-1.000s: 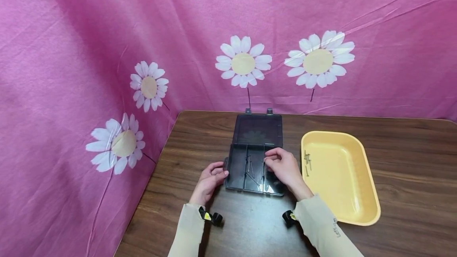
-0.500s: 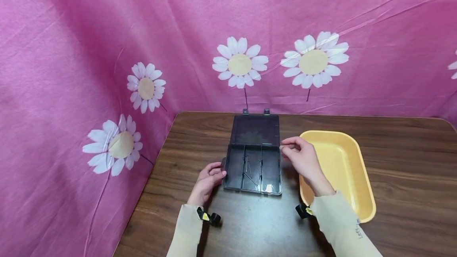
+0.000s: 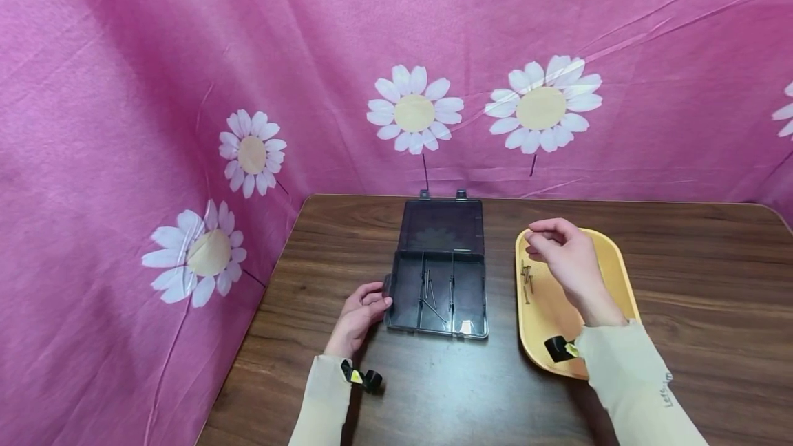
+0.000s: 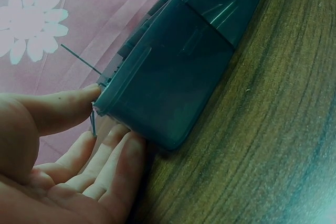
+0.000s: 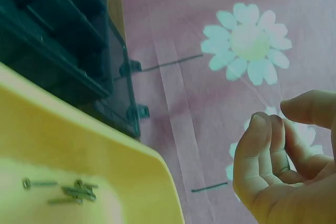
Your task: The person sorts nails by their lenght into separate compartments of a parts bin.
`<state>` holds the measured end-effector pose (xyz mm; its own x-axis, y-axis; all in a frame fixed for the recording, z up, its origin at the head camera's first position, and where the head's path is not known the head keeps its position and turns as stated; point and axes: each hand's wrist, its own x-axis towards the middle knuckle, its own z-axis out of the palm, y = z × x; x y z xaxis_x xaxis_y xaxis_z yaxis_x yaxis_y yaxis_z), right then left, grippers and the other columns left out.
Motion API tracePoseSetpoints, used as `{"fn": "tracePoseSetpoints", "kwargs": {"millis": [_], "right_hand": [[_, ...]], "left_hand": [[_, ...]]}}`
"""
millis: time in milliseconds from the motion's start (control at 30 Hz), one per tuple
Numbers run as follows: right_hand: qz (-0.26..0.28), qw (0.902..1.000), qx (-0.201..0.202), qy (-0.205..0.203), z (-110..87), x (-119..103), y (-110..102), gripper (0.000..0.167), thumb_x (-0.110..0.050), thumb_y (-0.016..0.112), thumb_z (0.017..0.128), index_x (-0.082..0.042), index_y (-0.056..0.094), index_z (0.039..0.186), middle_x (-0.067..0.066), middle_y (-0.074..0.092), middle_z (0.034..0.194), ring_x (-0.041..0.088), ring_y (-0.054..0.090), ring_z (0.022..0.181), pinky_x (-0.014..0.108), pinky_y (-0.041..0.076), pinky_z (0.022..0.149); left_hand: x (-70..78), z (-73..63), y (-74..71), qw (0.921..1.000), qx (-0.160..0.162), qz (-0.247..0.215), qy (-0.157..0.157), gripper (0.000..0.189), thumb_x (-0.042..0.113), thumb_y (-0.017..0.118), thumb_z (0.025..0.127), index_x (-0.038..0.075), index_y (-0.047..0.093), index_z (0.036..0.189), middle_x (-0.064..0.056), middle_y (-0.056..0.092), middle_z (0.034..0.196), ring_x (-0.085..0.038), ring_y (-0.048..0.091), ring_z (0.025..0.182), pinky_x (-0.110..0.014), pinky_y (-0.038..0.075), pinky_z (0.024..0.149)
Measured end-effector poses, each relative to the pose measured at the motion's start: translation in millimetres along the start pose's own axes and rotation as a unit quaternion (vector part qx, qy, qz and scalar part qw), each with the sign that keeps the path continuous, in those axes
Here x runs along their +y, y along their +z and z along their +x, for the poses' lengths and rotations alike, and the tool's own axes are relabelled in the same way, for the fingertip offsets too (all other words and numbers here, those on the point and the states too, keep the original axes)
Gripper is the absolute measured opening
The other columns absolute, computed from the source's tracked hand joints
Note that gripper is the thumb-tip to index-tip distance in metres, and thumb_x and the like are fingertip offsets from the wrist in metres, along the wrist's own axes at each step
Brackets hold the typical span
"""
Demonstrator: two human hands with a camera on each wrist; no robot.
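Note:
A dark see-through compartment box lies on the table with its lid folded back. Several thin metal screws rest in its middle section and along a divider. My left hand holds the box's left side, thumb at the rim and fingers against the wall in the left wrist view. Over the far left part of a yellow tray hovers my right hand, its fingers loosely bent and nothing between them. Below it, several screws lie in a small cluster by the tray's left wall.
The wooden table runs back to a pink cloth printed with white daisies. A strip of bare wood separates the box from the tray. Each wrist wears a small black camera.
My right hand has moved right, from over the box's right section to over the yellow tray. The left hand keeps its place on the box.

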<state>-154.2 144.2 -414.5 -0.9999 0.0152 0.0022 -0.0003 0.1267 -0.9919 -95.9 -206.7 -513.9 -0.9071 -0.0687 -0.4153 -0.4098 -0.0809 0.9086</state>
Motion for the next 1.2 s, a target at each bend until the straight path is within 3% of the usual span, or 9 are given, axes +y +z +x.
{"fn": "tracePoseSetpoints", "kwargs": {"millis": [167, 267, 433, 667, 900, 1200], "right_hand": [[0.024, 0.9997, 0.005, -0.003, 5.2, 2, -13, 0.016, -0.004, 0.059, 0.091, -0.019, 0.061, 0.092, -0.02, 0.066, 0.076, 0.0, 0.064, 0.066, 0.016, 0.054, 0.064], [0.016, 0.9998, 0.006, 0.003, 7.9, 5, -19, 0.017, -0.004, 0.059, 0.091, -0.02, 0.061, 0.091, -0.02, 0.065, 0.075, -0.001, 0.064, 0.064, 0.016, 0.054, 0.063], [-0.035, 0.9992, 0.0, 0.017, 11.5, 13, -29, 0.007, -0.008, 0.059, 0.093, -0.007, 0.059, 0.1, -0.022, 0.062, 0.074, -0.002, 0.063, 0.065, 0.017, 0.055, 0.064], [-0.102, 0.9926, -0.052, 0.041, 16.9, 32, -35, 0.034, -0.013, 0.058, 0.094, 0.013, 0.052, 0.116, -0.017, 0.061, 0.079, -0.001, 0.061, 0.069, 0.018, 0.055, 0.067], [-0.197, 0.9679, -0.143, 0.063, 20.1, 58, -35, 0.034, -0.015, 0.063, 0.091, 0.013, 0.054, 0.11, 0.012, 0.066, 0.089, 0.009, 0.063, 0.069, 0.026, 0.056, 0.065], [-0.329, 0.9302, -0.158, 0.039, 21.5, 75, -29, 0.023, -0.02, 0.068, 0.084, 0.002, 0.062, 0.091, 0.002, 0.064, 0.071, 0.013, 0.055, 0.064, 0.028, 0.043, 0.059]], "left_hand": [[0.2, 1.3, -0.4, 1.0, 0.0, 0.002, -0.004, 0.052, 0.001, 0.065, 0.087, -0.003, 0.045, 0.134, 0.008, 0.062, 0.087, -0.005, 0.06, 0.079, -0.024, 0.048, 0.073], [0.7, 1.5, -0.9, 0.9999, 0.002, 0.008, -0.006, 0.052, 0.003, 0.067, 0.086, -0.002, 0.046, 0.134, 0.007, 0.063, 0.088, -0.006, 0.06, 0.08, -0.025, 0.048, 0.074], [0.8, 1.7, -1.5, 0.9999, 0.003, 0.016, -0.004, 0.052, 0.006, 0.068, 0.087, -0.002, 0.046, 0.134, 0.006, 0.064, 0.089, -0.006, 0.06, 0.082, -0.025, 0.049, 0.075], [-0.1, 2.3, -0.7, 1.0, 0.0, 0.003, 0.0, 0.051, 0.002, 0.066, 0.086, -0.003, 0.045, 0.133, 0.007, 0.064, 0.087, -0.006, 0.06, 0.08, -0.024, 0.049, 0.073], [0.2, 1.0, -0.6, 1.0, 0.003, 0.003, -0.001, 0.051, 0.003, 0.067, 0.086, -0.002, 0.046, 0.133, 0.007, 0.063, 0.087, -0.006, 0.061, 0.08, -0.024, 0.049, 0.074], [-0.7, 0.5, -0.8, 0.9999, 0.0, 0.01, -0.003, 0.053, 0.006, 0.068, 0.086, -0.002, 0.046, 0.134, 0.005, 0.064, 0.089, -0.007, 0.061, 0.082, -0.025, 0.049, 0.076]]}}
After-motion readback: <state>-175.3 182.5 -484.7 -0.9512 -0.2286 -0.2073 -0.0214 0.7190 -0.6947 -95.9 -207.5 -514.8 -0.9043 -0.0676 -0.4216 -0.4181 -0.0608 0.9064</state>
